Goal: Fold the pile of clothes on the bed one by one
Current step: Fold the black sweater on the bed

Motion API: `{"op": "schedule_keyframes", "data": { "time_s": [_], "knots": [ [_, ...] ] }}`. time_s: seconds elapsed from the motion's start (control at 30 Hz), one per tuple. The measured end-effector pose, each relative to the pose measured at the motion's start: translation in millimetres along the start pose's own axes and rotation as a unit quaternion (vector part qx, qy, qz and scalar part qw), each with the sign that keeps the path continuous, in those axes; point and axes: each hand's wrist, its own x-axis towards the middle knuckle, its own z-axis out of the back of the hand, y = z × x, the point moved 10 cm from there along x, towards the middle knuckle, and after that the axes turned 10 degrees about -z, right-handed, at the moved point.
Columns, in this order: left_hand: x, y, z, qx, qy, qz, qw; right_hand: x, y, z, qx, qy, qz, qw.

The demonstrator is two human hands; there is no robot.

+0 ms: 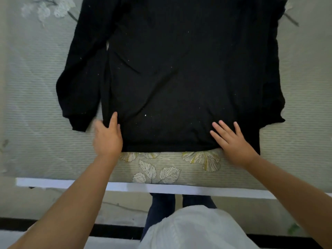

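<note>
1. Your black sweater lies flat on the leaf-patterned bed, nothing on top of it.
2. Its hem faces you, its length running away from you.
3. Your left hand pinches the hem corner; your right hand presses flat, fingers spread.

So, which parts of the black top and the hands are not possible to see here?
- Black top, head view: collar and shoulders cut off by the top edge.
- Left hand: fingers blurred; the thumb lies on the cloth.
- Right hand: palm hidden under its own back.
- Right sleeve: bunched, cuff unclear.
</note>
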Motion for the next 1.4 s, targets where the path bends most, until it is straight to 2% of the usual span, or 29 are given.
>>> {"op": "schedule_keyframes", "data": {
  "time_s": [0.13,0.33,0.47,0.53,0.57,0.67,0.73,0.9,0.97,1.07,1.2,1.27,1.4],
  "knots": [
    [-12.7,10.5,9.5,0.058,0.020,-0.053,0.997,-18.4,-0.7,-20.5,-0.008,0.118,-0.044,0.992],
    [-59.9,45.8,-12.0,0.120,0.115,-0.057,0.985,-77.5,32.9,-43.9,-0.009,0.180,-0.069,0.981],
    [-85.8,59.2,-29.0,0.122,0.158,-0.019,0.980,-104.5,44.9,-59.9,0.026,0.201,-0.106,0.974],
    [-82.9,47.3,-22.7,0.112,0.134,-0.039,0.984,-101.5,44.5,-51.3,0.074,0.178,-0.107,0.975],
    [-79.1,34.2,-17.6,0.103,0.115,-0.070,0.985,-95.5,40.1,-38.0,0.115,0.140,-0.116,0.977],
    [-68.3,-20.6,-9.4,0.060,0.086,-0.182,0.978,-79.6,-1.2,20.0,0.204,-0.060,-0.185,0.960],
    [-62.9,-59.4,-12.0,0.042,0.095,-0.230,0.968,-75.6,-46.2,38.0,0.224,-0.120,-0.276,0.927],
    [-45.3,-142.5,-34.0,0.013,0.132,-0.263,0.956,-62.3,-146.5,18.9,0.299,-0.080,-0.483,0.819],
    [-37.9,-172.1,-44.2,0.011,0.145,-0.270,0.952,-55.5,-165.8,5.2,0.301,-0.047,-0.519,0.799],
    [-23.9,-209.0,-52.7,0.021,0.145,-0.270,0.952,-42.0,-190.7,-6.5,0.335,-0.016,-0.514,0.789],
    [0.8,-254.0,-49.3,0.062,0.115,-0.262,0.956,-33.0,-246.4,6.7,0.334,-0.020,-0.477,0.813],
    [16.6,-281.2,-45.7,0.057,0.103,-0.259,0.959,-25.2,-267.6,12.0,0.357,0.003,-0.449,0.819],
    [45.4,-330.3,-44.1,-0.026,0.093,-0.244,0.965,3.0,-246.7,5.9,0.416,0.076,-0.387,0.819]
  ]
}}
